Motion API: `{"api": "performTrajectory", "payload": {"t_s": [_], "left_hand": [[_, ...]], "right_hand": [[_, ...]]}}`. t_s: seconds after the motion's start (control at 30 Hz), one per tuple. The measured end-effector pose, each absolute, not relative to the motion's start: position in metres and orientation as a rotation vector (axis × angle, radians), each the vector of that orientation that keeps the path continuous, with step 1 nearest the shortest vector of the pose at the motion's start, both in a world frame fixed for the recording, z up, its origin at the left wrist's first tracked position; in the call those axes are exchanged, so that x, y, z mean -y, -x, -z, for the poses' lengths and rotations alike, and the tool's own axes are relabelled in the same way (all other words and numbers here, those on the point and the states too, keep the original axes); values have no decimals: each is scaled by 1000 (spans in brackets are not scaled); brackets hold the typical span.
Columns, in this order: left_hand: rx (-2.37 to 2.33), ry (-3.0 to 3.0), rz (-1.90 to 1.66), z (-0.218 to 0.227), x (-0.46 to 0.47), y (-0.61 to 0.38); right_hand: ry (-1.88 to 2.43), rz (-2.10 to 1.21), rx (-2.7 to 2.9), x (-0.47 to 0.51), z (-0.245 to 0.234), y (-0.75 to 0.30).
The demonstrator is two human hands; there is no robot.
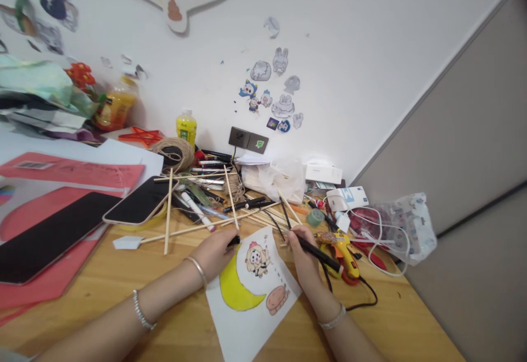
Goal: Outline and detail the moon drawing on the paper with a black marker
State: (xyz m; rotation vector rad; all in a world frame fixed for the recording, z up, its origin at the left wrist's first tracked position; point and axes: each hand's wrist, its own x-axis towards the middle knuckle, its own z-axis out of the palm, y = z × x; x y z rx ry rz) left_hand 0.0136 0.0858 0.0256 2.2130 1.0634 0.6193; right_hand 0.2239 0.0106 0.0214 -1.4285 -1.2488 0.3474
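So, right hand (305, 266) is closed around the black marker (320, 253), long axis slanting from the fingertips down to the right, across the palm. Left hand (216, 256) pinches a small black piece (234, 240), maybe the cap; too small to tell. Drawing sheet (236, 334) lies between both hands, long axis running back toward the wearer. Yellow crescent (235, 290) sits nearer the left, brown drawing (277, 300) nearer the right. Glue gun (348, 258) is just right of the right hand.

Your white drawn-on sheet (233, 332): matt paper. Your long black marker (319, 252): smooth plastic, it looks. Your 2 silvery left-wrist bracelets (140, 312): shiny metal. Before you: light-brown tabletop (181, 332), smooth wood; coiled tan twine (187, 156), rough.
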Motion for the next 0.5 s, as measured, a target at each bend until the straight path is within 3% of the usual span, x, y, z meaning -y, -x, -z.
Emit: {"api": "performTrajectory", "payload": {"t_s": [0.5], "left_hand": [[-1070, -2049, -887, -47, -96, -3]], "right_hand": [[1320, -474, 1360, -14, -19, -223]]}}
